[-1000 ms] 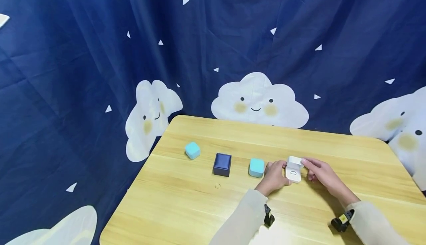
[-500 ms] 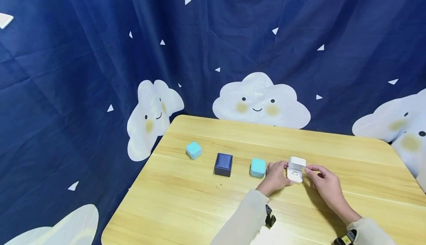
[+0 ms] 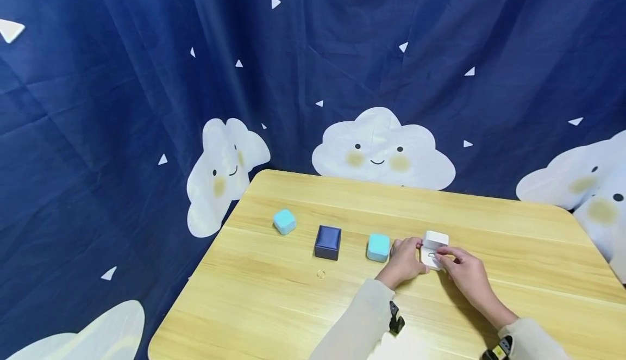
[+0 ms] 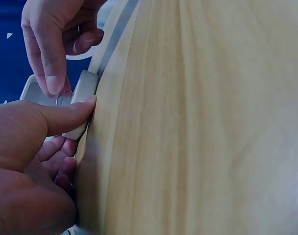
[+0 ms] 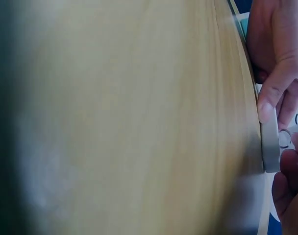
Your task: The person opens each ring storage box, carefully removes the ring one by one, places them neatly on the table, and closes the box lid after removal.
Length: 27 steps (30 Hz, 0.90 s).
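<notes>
A small white ring box (image 3: 435, 239) stands with its lid raised at the right of the table. Around the side of its base my left hand (image 3: 406, 259) grips, the thumb along the front face in the left wrist view. A thin silver ring (image 4: 64, 96) stands upright in the box's insert. My right hand (image 3: 467, 275) has come over the base from the right, thumb and forefinger pinching the ring at its edge. In the right wrist view those fingertips overlap one side of the ring (image 5: 285, 139).
Left of my left hand sits a turquoise box (image 3: 378, 247), close beside it. Farther left stand a dark blue box (image 3: 327, 242) and another turquoise box (image 3: 285, 222), both with lids down. A gold ring (image 3: 320, 274) lies on the wooden table (image 3: 254, 295) before the blue box.
My right hand has left the raised lid, drawn back a little, then moved left and in to the silver ring. My left hand stays on the box.
</notes>
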Each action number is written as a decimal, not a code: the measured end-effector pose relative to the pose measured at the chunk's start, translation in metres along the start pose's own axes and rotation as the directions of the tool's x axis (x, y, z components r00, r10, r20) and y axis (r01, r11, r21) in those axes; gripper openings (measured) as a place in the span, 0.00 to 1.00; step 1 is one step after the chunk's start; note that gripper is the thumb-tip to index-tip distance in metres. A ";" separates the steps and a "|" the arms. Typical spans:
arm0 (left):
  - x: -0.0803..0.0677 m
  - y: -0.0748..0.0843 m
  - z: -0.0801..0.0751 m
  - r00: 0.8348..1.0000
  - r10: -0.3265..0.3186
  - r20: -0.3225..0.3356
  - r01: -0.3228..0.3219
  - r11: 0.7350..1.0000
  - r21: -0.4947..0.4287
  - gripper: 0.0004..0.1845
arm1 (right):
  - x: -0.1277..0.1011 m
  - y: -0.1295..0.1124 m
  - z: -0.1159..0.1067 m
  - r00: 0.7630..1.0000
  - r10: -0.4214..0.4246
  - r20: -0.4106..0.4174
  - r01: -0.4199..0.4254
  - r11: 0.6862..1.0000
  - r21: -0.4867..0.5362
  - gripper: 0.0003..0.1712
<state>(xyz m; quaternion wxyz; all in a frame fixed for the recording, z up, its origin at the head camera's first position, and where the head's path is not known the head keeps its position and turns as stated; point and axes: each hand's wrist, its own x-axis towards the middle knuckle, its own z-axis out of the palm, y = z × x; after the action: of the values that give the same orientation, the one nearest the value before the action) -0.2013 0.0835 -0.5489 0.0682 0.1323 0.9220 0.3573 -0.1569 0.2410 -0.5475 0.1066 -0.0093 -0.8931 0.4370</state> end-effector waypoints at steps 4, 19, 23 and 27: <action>-0.002 0.000 0.000 1.000 -0.010 0.006 0.010 1.000 0.012 0.35 | -0.002 -0.001 0.003 0.999 0.038 0.036 -0.036 0.999 -0.030 0.13; -0.004 -0.001 0.003 1.000 -0.001 0.003 0.001 1.000 0.004 0.33 | -0.002 0.000 0.005 0.999 0.025 0.023 -0.023 0.996 -0.083 0.09; -0.002 -0.002 0.003 1.000 0.004 -0.002 -0.004 1.000 0.015 0.34 | -0.001 0.002 0.005 1.000 0.003 0.019 -0.002 0.997 -0.074 0.08; 0.000 -0.001 0.002 1.000 0.001 -0.008 -0.001 1.000 0.010 0.34 | 0.003 0.001 0.004 1.000 -0.027 0.008 0.027 0.995 -0.091 0.07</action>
<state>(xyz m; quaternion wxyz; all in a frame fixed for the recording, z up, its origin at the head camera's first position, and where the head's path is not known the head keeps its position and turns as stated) -0.2012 0.0838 -0.5512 0.0634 0.1317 0.9240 0.3533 -0.1605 0.2384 -0.5503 0.1088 -0.0005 -0.9125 0.3944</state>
